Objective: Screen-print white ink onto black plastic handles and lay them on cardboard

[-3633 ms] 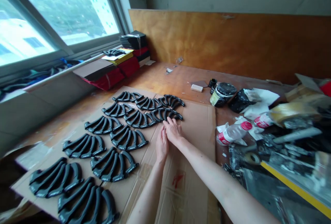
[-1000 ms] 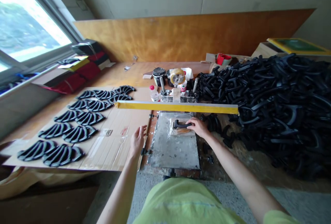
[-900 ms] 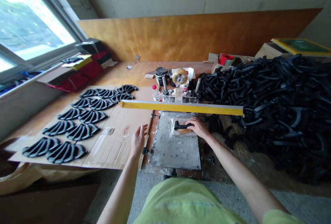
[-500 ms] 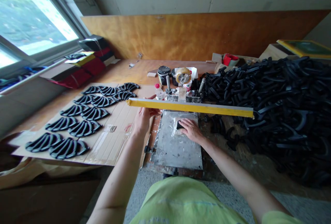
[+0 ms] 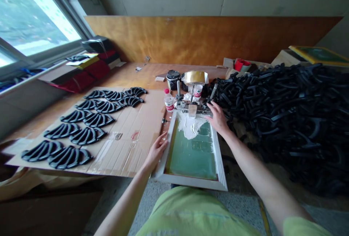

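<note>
A silk-screen frame (image 5: 222,156) with a green mesh (image 5: 191,159) lies flat in front of me, hinged to a metal clamp (image 5: 203,109) at its far end. Thick white ink (image 5: 189,127) is smeared over the mesh's far part. In the ink stands a small pale scraper (image 5: 192,110). My left hand (image 5: 157,150) is open at the frame's left rail, fingertips at its edge. Fingers spread, my right hand (image 5: 219,119) is open over the far right corner, beside the clamp. The plate beneath the frame is hidden.
Fan-shaped black parts (image 5: 89,138) lie in rows on cardboard (image 5: 128,149) at left. A big heap of black parts (image 5: 294,119) fills the right side. Behind the clamp are a red-capped bottle (image 5: 169,101), a black tub (image 5: 173,80) and a tape roll (image 5: 194,77).
The frame has swung down from its raised position onto the plate, covering it. My left hand has come nearer along the left rail. My right hand has left the black part and moved to the far right corner.
</note>
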`<state>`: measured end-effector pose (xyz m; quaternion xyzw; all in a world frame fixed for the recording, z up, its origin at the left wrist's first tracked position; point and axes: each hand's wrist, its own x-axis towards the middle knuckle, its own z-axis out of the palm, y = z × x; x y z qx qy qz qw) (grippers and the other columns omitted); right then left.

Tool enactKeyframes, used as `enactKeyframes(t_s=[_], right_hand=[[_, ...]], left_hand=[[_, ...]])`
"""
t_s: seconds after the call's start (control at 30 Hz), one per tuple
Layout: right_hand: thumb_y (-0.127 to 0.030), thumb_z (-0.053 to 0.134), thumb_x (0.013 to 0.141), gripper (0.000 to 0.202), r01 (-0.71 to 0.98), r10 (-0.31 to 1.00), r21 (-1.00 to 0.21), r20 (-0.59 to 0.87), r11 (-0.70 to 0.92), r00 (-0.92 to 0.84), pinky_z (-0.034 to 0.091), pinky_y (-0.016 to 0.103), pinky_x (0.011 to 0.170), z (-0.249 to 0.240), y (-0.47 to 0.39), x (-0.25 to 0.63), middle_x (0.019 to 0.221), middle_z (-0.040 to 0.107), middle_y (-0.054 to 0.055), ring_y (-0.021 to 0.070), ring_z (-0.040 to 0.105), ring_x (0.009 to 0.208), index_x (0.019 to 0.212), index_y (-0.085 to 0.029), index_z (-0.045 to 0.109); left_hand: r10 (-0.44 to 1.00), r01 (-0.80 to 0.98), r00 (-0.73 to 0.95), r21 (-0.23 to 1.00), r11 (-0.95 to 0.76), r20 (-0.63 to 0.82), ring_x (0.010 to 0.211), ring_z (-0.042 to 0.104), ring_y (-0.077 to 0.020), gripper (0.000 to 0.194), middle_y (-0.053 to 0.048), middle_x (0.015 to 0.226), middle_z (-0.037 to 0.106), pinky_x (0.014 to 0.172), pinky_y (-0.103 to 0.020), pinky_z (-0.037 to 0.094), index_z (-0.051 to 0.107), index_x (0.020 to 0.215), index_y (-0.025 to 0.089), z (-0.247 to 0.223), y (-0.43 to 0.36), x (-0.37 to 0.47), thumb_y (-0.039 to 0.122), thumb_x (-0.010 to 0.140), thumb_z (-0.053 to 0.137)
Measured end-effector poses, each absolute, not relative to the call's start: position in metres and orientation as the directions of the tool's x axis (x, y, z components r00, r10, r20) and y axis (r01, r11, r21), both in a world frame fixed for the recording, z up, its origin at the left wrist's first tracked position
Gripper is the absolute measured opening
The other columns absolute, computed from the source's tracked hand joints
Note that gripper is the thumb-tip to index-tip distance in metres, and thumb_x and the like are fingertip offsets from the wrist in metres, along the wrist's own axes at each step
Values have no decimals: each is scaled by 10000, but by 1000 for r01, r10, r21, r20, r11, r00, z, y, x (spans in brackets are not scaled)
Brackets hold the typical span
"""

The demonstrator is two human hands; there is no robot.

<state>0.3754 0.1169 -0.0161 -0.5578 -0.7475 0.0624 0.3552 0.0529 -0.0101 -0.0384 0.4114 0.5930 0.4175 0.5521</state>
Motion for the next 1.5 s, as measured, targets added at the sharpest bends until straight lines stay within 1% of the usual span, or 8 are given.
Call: enactKeyframes(t_s=[0.1, 0.2, 0.37, 0.47, 0.77, 1.17, 1.33, 1.5], right_hand=[[-167, 680, 762, 558, 800, 845, -347, 416, 490, -336, 417, 406, 1014, -10, 132, 326, 1295, 525, 131, 273, 486, 1193, 1297, -186, 518], [-156, 645, 798, 253, 833, 868, -257, 233, 490, -438, 461, 335, 881, -16, 138, 302, 1010, 649, 98, 242, 569, 1002, 1047, -192, 626], [-164, 582, 816, 63, 923, 921, -127, 200, 363, -334, 443, 294, 753, -28, 127, 312, 881, 671, 111, 229, 590, 865, 863, -181, 621], [-107, 518, 810, 128, 931, 922, -113, 223, 348, -317, 429, 310, 752, -32, 109, 311, 868, 664, 122, 236, 575, 865, 859, -173, 616], [-29, 480, 754, 230, 582, 615, -224, 122, 782, -779, 419, 293, 747, -16, 57, 326, 846, 632, 65, 211, 553, 876, 840, -178, 632], [-109, 513, 842, 228, 624, 700, -323, 242, 711, -672, 454, 323, 840, -30, 57, 326, 947, 663, 65, 218, 574, 958, 986, -202, 663], [-286, 666, 818, 426, 787, 872, -375, 227, 490, -434, 455, 297, 802, 6, 114, 313, 1072, 677, 26, 213, 616, 926, 1236, -291, 584], [-296, 579, 864, 426, 863, 939, -433, 320, 260, -122, 454, 312, 779, 24, 157, 360, 979, 703, 39, 220, 639, 854, 1288, -267, 553]], left_hand=[[942, 41, -12, 941, 335, -335, 597, 583, -136, 783, -2, 763, 660, 531, -221, 430, 402, 1419, 205, -74, -10, 55, 549, 753, 627], [947, 117, -34, 940, 322, -320, 648, 598, -151, 681, -21, 805, 669, 565, -238, 447, 483, 1351, 202, -89, -10, 56, 568, 785, 578], [948, 163, -72, 934, 318, -310, 657, 600, -166, 624, -23, 812, 681, 586, -258, 457, 536, 1305, 215, -86, -12, 57, 566, 790, 563], [946, 180, -111, 930, 319, -303, 666, 605, -174, 599, -24, 802, 685, 614, -275, 471, 564, 1280, 215, -84, -13, 59, 549, 782, 575], [952, 200, -120, 933, 300, -281, 753, 622, -194, 577, -37, 849, 693, 669, -289, 479, 571, 1277, 212, -87, -14, 59, 535, 799, 564], [944, 43, -49, 944, 327, -325, 653, 629, -164, 668, -32, 825, 703, 582, -259, 473, 513, 1314, 185, -81, -16, 58, 572, 775, 589], [931, -13, 12, 931, 365, -365, 548, 595, -141, 789, 3, 737, 677, 505, -238, 443, 416, 1402, 217, -45, -16, 53, 556, 731, 653], [955, -31, -15, 954, 297, -298, 548, 582, -139, 572, -16, 755, 676, 472, -238, 426, 653, 1126, 197, 22, -4, 51, 638, 778, 547]])
